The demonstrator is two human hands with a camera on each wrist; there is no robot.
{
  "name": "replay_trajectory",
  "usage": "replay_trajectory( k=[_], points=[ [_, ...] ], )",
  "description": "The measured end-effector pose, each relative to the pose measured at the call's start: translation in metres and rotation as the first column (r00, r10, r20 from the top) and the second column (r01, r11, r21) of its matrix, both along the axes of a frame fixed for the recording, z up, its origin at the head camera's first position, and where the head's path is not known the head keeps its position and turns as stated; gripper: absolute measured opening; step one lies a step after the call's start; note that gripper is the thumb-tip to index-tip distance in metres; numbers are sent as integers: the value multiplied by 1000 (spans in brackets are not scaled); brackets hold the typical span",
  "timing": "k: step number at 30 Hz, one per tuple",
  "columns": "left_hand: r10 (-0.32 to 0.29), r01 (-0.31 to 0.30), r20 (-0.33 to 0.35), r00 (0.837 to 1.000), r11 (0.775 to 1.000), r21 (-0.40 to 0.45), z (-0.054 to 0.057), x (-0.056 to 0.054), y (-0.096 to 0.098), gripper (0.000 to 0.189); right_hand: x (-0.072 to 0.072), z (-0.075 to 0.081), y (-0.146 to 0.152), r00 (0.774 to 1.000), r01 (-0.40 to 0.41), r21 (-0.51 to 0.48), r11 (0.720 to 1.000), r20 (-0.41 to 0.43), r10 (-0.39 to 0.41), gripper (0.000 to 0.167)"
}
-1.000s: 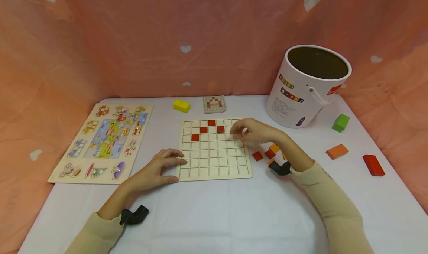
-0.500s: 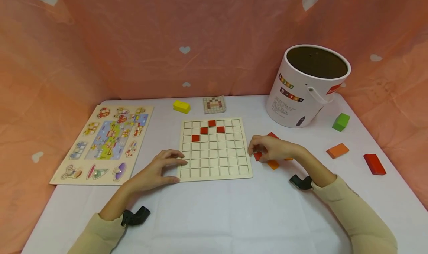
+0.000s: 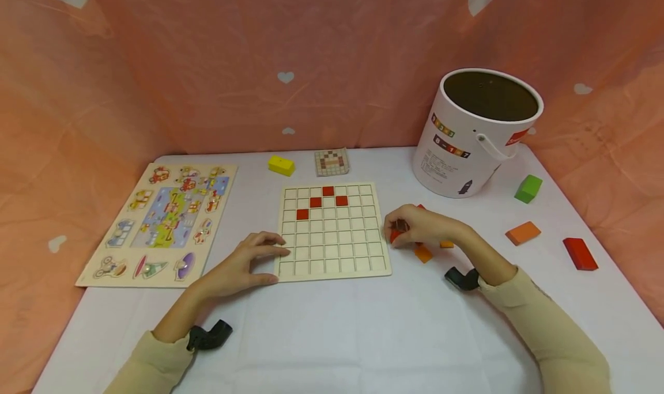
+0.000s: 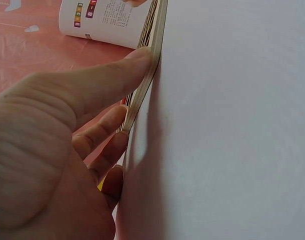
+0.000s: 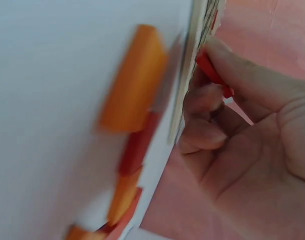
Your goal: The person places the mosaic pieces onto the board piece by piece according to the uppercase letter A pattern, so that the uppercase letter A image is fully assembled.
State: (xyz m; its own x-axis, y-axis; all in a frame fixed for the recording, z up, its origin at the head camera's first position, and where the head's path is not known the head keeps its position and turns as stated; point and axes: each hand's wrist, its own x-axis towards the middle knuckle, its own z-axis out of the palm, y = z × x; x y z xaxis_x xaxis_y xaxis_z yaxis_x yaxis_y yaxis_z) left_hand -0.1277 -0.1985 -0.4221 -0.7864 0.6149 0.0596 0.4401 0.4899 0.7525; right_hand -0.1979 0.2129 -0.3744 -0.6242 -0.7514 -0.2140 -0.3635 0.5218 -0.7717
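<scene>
A wooden grid board (image 3: 333, 250) lies flat in the middle of the head view, with several red square tiles (image 3: 302, 214) set in its upper cells. My left hand (image 3: 241, 267) rests at the board's left edge, thumb and fingertips touching its rim. In the left wrist view the thumb (image 4: 107, 82) presses on that edge. Beside the board's right edge, my right hand (image 3: 422, 226) pinches a red tile (image 5: 214, 75) between thumb and fingers. Loose orange tiles (image 3: 423, 254) and red ones lie under and around this hand, partly hidden by it.
Behind the board are a yellow block (image 3: 282, 165) and a small pattern card (image 3: 332, 161). A picture puzzle board (image 3: 220, 209) lies at left. A white bucket (image 3: 451, 152) stands back right, with green (image 3: 528, 189), orange (image 3: 523, 233) and red (image 3: 580, 254) blocks near it.
My right hand has moved from over the board's upper right down to the loose tiles, and now pinches a red tile lifted from there. The left hand has stayed at the board's edge.
</scene>
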Motion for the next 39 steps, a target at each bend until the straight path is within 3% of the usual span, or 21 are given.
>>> replay_trajectory(
  k=[4,9,16,21,28,34,36,39],
  points=[
    [0,0,6,1000,1000,6,-1,0,-1,45,-9,3,-20,998,-8,-43,999,-69,5,8],
    [-3,3,0,1000,1000,9,0,1,-1,45,-21,5,-57,994,-33,-103,994,-104,22,16],
    [1,-1,6,1000,1000,1,2,2,0,45,-40,3,-113,991,-116,-120,986,-74,108,21],
    [1,-1,-14,1000,1000,-3,4,0,-1,46,-45,6,-142,989,-137,-94,986,-72,131,25],
    [4,-4,3,1000,1000,7,5,-1,-1,45,-39,3,-157,990,-110,-46,993,-93,105,28],
    [0,-1,11,1000,1000,18,4,0,1,46,-24,4,-150,989,-61,-21,998,-132,58,37],
    [0,0,11,1000,1000,17,5,0,2,47,-16,6,-145,977,-60,12,998,-203,61,36],
    [0,-1,11,1000,1000,14,5,0,2,47,-3,9,-138,930,-79,157,984,-343,130,36]
  ],
)
